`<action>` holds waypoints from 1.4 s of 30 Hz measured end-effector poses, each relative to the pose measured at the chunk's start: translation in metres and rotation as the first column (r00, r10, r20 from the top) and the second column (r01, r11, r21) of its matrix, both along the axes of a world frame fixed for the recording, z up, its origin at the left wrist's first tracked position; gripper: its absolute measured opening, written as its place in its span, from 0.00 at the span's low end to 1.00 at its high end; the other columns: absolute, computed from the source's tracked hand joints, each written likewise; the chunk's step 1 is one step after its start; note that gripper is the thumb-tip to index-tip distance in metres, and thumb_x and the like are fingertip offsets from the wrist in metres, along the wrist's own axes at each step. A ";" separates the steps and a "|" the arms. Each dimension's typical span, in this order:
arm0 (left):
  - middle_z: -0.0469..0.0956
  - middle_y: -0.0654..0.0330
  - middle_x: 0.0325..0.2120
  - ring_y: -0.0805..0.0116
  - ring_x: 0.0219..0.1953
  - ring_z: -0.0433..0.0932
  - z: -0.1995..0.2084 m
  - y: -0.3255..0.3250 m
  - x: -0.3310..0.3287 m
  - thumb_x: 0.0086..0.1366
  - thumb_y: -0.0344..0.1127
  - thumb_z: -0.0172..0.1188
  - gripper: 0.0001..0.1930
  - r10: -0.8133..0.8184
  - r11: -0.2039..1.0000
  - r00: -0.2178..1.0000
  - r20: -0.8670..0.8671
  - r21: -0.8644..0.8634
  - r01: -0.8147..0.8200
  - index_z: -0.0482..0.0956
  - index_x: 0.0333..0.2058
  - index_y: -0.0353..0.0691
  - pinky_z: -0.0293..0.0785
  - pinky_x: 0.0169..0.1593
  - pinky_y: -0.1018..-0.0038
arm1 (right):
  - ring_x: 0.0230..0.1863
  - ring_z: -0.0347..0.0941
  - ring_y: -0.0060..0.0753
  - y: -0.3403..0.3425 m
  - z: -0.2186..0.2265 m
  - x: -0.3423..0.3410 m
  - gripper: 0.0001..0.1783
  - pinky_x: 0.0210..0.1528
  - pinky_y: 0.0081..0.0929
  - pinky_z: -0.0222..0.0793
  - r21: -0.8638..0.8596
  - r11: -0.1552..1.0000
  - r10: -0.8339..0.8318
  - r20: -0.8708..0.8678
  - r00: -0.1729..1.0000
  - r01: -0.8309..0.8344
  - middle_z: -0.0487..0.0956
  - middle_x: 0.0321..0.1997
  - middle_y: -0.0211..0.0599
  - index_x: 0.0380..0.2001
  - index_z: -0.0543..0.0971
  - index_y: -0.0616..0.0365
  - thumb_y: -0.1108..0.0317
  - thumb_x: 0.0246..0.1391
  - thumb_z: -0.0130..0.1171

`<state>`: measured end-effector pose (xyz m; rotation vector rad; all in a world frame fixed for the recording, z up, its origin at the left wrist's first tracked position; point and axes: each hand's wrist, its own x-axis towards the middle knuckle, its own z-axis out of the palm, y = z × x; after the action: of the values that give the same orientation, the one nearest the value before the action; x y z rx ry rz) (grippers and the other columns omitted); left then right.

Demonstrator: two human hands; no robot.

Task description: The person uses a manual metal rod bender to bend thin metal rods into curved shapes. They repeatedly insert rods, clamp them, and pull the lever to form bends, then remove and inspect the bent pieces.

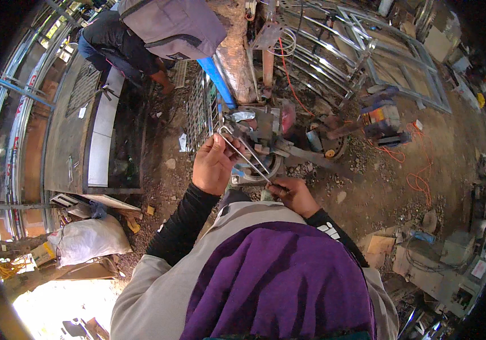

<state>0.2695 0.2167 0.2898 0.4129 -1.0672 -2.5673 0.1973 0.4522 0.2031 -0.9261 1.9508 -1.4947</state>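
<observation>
While both hands grasp the bent wire rod, left hand high, right hand low, feeding it squarely into the cutting machine seems next.

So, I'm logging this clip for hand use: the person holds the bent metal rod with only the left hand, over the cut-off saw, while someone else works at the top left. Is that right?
Not quite: both hands hold it. The head view shows the left hand gripping the looped end of the bent metal rod and the right hand pinching its lower end. The rest stands: it is over the cut-off saw, with another person at top left.
</observation>
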 end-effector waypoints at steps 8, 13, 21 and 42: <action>0.76 0.57 0.38 0.58 0.44 0.78 -0.004 0.002 -0.003 0.77 0.53 0.46 0.19 -0.021 1.000 0.997 0.077 -0.008 0.022 0.73 0.41 0.41 0.74 0.51 0.59 | 0.33 0.79 0.32 0.002 0.000 -0.003 0.13 0.38 0.31 0.73 0.067 0.998 0.006 -0.051 0.999 -0.003 0.84 0.35 0.44 0.42 0.84 0.63 0.65 0.60 0.66; 0.71 0.60 0.33 0.61 0.36 0.74 -0.019 0.031 -0.004 0.78 0.53 0.43 0.20 -0.042 0.981 0.997 0.061 0.191 0.030 0.71 0.39 0.42 0.74 0.50 0.58 | 0.33 0.82 0.35 -0.010 0.013 -0.005 0.14 0.38 0.31 0.76 0.038 0.997 0.065 -0.039 0.997 -0.064 0.84 0.33 0.47 0.45 0.83 0.63 0.66 0.61 0.64; 0.63 0.66 0.23 0.75 0.27 0.64 -0.001 0.019 -0.025 0.77 0.53 0.47 0.21 -0.012 0.995 0.996 0.093 -0.102 0.022 0.70 0.34 0.40 0.61 0.31 0.75 | 0.32 0.76 0.20 -0.017 -0.004 -0.004 0.12 0.35 0.24 0.73 -0.024 0.999 0.036 0.116 0.993 -0.034 0.82 0.31 0.35 0.45 0.81 0.64 0.65 0.66 0.60; 0.68 0.67 0.14 0.78 0.21 0.64 0.010 0.052 -0.053 0.72 0.50 0.58 0.25 -0.049 0.577 0.847 0.530 -0.677 0.457 0.79 0.23 0.33 0.60 0.27 0.73 | 0.32 0.75 0.20 0.009 0.032 -0.030 0.16 0.36 0.23 0.72 -0.184 0.840 -0.390 0.447 0.805 0.510 0.80 0.33 0.29 0.43 0.81 0.65 0.60 0.70 0.54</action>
<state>0.2163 0.2684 0.3002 0.6613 -2.4547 -1.9017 0.1670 0.4615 0.2349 -0.2109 1.7398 -2.1047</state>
